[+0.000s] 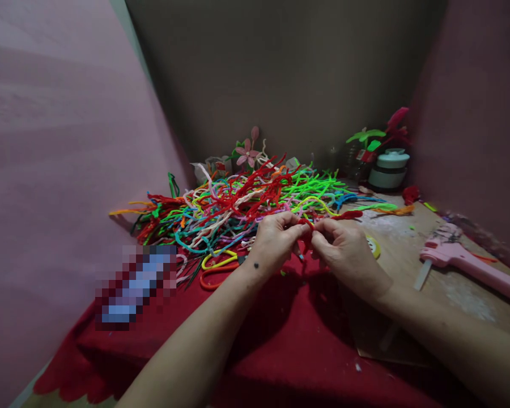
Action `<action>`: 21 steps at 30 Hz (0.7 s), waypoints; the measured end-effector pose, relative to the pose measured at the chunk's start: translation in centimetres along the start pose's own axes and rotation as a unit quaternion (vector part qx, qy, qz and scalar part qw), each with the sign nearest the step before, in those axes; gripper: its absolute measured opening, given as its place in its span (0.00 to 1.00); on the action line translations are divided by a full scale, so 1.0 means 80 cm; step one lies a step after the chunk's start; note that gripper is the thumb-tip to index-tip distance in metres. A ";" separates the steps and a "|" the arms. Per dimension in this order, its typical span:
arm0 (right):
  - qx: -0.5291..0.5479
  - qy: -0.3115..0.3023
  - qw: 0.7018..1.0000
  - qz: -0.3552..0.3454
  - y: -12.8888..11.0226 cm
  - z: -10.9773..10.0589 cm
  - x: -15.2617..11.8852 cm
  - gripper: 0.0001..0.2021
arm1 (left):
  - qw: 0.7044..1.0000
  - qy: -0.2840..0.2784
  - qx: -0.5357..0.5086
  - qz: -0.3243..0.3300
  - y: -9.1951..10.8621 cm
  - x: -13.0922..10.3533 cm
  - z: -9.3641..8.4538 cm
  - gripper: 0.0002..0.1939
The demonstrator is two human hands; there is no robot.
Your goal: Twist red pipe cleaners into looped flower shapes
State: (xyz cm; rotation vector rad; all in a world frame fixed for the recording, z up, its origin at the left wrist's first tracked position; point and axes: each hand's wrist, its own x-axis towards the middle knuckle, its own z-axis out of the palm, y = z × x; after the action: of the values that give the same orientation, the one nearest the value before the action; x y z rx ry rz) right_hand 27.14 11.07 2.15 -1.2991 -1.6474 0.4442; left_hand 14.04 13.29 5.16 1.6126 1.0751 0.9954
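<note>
Both hands meet above the near side of a big heap of coloured pipe cleaners (255,195). Thumb and forefinger of my left hand (276,238) pinch a red pipe cleaner (306,225). My right hand (344,252) closes on the same red piece from the other side, its fingertips almost touching the left ones. Part of the red piece is hidden by the fingers, so its full shape does not show. Scissors (219,269) with yellow and orange handles lie beside my left wrist, partly covered by it.
A pink glue gun (467,258) lies on a brown board (463,317) at the right. Behind stand a lidded jar (389,169) and a pink pipe-cleaner flower (247,153). A blurred-out rectangular object (138,286) rests at left on the red tablecloth (174,340). Walls close in both sides.
</note>
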 end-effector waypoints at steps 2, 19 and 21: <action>0.045 -0.022 0.999 0.021 0.000 0.001 0.000 0.06 | 1.000 -0.011 0.003 -0.006 0.001 0.001 -0.003 0.08; 0.332 -0.176 0.913 0.157 -0.006 -0.008 0.007 0.10 | 0.992 -0.046 -0.104 -0.045 -0.006 0.007 -0.014 0.10; 0.312 -0.177 0.919 0.163 -0.005 -0.009 0.007 0.12 | 0.992 -0.055 -0.110 -0.036 -0.005 0.008 -0.015 0.09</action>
State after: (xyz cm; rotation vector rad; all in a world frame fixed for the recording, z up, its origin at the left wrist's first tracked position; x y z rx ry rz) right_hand 27.58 11.26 3.06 -1.0290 -1.3844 1.3548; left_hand 13.02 14.26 5.16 1.4234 0.9103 0.9321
